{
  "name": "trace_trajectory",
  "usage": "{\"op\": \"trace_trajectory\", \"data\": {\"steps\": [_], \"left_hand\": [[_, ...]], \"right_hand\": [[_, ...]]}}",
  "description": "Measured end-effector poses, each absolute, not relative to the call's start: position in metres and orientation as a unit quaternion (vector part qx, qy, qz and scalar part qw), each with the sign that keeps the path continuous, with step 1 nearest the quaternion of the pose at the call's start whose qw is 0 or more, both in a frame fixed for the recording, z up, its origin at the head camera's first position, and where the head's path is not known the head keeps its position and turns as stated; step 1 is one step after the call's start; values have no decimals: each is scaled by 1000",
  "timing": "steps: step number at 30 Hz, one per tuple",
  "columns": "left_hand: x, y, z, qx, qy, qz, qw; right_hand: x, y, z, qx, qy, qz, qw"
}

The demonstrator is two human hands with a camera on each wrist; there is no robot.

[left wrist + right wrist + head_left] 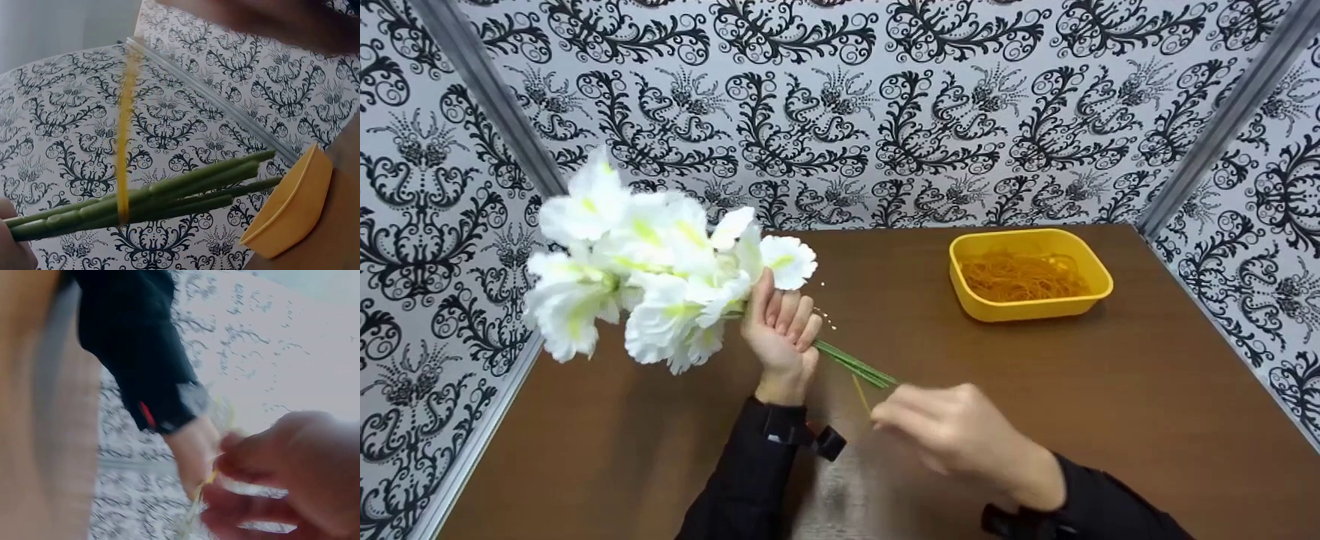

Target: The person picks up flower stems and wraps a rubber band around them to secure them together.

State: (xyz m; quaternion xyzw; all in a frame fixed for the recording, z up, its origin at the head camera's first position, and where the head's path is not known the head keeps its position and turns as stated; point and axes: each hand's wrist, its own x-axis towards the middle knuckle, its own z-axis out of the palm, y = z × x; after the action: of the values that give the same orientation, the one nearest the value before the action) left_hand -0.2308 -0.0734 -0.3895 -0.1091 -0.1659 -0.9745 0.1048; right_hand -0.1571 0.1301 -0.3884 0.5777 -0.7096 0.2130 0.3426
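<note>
Left hand (780,326) clamped round flower bunch (660,270), held above surface near left edge. Right hand (952,431) pinching rubber band (860,391) stretched off stems (855,366). Mid-binding, I reckon; next wrap needs steady tension. Band tub (1027,277) near back edge.

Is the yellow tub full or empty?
Partly full. The yellow tub holds a tangled layer of orange rubber bands covering its bottom, well below the rim.
</note>
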Motion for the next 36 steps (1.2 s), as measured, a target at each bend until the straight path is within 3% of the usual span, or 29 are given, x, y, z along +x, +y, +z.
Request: {"op": "trace_trajectory", "data": {"steps": [5,8,14,19,23,29,36], "left_hand": [[-221,-67,-386,-144,-220,-962,69],[-214,-60,-384,-161,-230,-960,18],[-200,-47,-380,-168,-156,-966,-117],[-193,-44,-377,-181,-47,-968,-166],[-190,-46,-374,-195,-2,-969,-152],[-195,-50,-375,-165,-12,-984,-63],[-210,-57,-381,-99,-52,-994,16]], "right_hand": [[-168,140,-366,542,-663,265,443],[-180,146,-366,512,-667,271,469],[-213,161,-383,469,-710,292,436],[-233,165,-404,471,-736,312,372],[-239,154,-429,501,-740,305,329],[-223,125,-467,540,-751,264,273],[-179,108,-460,585,-757,143,255]]}}
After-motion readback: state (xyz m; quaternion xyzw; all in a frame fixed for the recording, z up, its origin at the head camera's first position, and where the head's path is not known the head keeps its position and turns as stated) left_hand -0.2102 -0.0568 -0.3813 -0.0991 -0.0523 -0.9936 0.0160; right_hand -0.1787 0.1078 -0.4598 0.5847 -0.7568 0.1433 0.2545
